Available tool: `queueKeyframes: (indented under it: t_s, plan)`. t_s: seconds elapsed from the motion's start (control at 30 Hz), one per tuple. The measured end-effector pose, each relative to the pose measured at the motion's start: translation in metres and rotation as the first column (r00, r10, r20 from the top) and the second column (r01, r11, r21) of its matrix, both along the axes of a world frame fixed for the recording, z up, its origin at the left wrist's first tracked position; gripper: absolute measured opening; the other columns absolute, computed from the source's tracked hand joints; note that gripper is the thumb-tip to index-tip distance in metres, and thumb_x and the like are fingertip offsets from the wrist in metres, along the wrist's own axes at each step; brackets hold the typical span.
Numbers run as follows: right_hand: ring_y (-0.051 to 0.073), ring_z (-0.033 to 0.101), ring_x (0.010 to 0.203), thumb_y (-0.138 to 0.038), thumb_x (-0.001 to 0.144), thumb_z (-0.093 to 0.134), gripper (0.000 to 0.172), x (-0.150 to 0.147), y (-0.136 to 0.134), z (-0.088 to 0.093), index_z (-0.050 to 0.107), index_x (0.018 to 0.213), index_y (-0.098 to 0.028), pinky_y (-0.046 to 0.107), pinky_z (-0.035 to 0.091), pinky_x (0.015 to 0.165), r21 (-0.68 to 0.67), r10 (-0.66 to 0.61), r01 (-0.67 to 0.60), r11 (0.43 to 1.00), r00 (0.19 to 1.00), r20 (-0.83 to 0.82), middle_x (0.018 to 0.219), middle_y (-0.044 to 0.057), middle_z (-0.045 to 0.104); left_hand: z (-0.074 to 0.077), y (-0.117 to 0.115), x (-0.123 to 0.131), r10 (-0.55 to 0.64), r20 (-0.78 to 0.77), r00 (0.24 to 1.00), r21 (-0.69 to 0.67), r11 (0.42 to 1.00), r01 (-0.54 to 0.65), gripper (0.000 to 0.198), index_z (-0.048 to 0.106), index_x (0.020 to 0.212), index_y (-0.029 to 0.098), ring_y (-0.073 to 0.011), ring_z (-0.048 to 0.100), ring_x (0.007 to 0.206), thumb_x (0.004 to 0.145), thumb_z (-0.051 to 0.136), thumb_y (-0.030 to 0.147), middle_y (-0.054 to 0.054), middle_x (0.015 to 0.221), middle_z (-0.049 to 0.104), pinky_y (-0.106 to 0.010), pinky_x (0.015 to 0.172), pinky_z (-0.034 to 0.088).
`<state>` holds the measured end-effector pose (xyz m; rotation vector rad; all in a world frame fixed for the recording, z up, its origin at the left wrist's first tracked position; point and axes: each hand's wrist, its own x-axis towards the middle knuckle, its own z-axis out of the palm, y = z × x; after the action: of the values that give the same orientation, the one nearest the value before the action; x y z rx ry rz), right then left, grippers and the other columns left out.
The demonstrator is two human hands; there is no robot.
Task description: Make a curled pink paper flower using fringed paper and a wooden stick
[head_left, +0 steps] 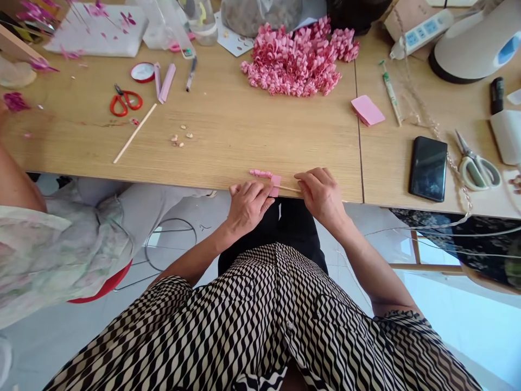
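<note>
- Pressing at the near edge of the tabletop, the left hand has its fingers bunched nearly closed over a small pink paper piece and, it seems, the left end of a thin stick.
- The right hand is half curled, thumb and forefinger pinched together on the stick's other end, probably to keep it steady against the paper.
- That edge likely gives both hands a firm rest.
- The stick's long axis runs nearly along the near edge, its right end slanting slightly towards it.
- A curled pink strip lies just beyond the left hand, also running along that edge; whether it joins the paper piece, I can't tell.
- Pink sheets sit farther in, rightward, perhaps for easy reach.
</note>
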<state>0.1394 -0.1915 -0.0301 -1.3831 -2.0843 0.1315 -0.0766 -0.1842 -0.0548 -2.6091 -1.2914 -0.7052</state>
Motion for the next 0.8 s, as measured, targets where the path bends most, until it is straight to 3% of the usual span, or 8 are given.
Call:
queueKeyframes:
  t_s: [0.17,0.3,0.47,0.8]
  plan:
    - [0.020,0.052,0.086,-0.022,0.097,0.041,0.026,-0.0006,-0.0018,-0.0031,0.065,0.105,-0.021,0.038,0.048,0.079,-0.017,-0.009,0.008,1.000,1.000,-0.027,0.094,0.008,0.064,0.0012,-0.0018,0.0032,0.052,-0.003,0.999,-0.010,0.999,-0.052,0.037,0.059,0.125,0.024,-0.0201,0.056,0.090,0.102,0.036,0.044,-0.003,0.096,0.068,-0.037,0.075,0.025]
    - [0.020,0.053,0.085,-0.022,0.097,0.041,0.027,-0.0013,-0.0018,-0.0053,0.066,0.104,-0.019,0.036,0.048,0.078,0.002,-0.020,0.020,1.000,1.000,-0.003,0.092,0.009,0.065,0.0013,-0.0031,0.0037,0.012,0.010,1.000,0.012,1.000,-0.012,0.040,0.060,0.124,0.020,-0.0202,0.055,0.087,0.102,0.035,0.043,-0.004,0.090,0.066,-0.037,0.075,0.025]
    - [0.021,0.052,0.084,-0.022,0.098,0.040,0.029,-0.0033,-0.0002,-0.0061,0.067,0.105,-0.018,0.037,0.048,0.078,0.022,-0.040,0.040,0.999,0.999,0.029,0.093,0.009,0.066,0.0010,-0.0017,0.0056,0.066,0.008,0.998,-0.077,0.995,-0.065,0.039,0.059,0.126,0.023,-0.0203,0.054,0.090,0.102,0.035,0.043,-0.004,0.093,0.065,-0.037,0.076,0.026]
    - [0.021,0.052,0.085,-0.024,0.098,0.042,0.028,-0.0069,-0.0037,-0.0054,0.069,0.103,-0.019,0.036,0.047,0.077,0.021,-0.026,0.026,0.999,0.999,0.031,0.092,0.009,0.067,-0.0005,-0.0043,0.0054,0.053,0.015,0.998,-0.103,0.993,-0.052,0.042,0.058,0.129,0.023,-0.0214,0.055,0.091,0.102,0.034,0.044,-0.006,0.095,0.066,-0.039,0.076,0.026]
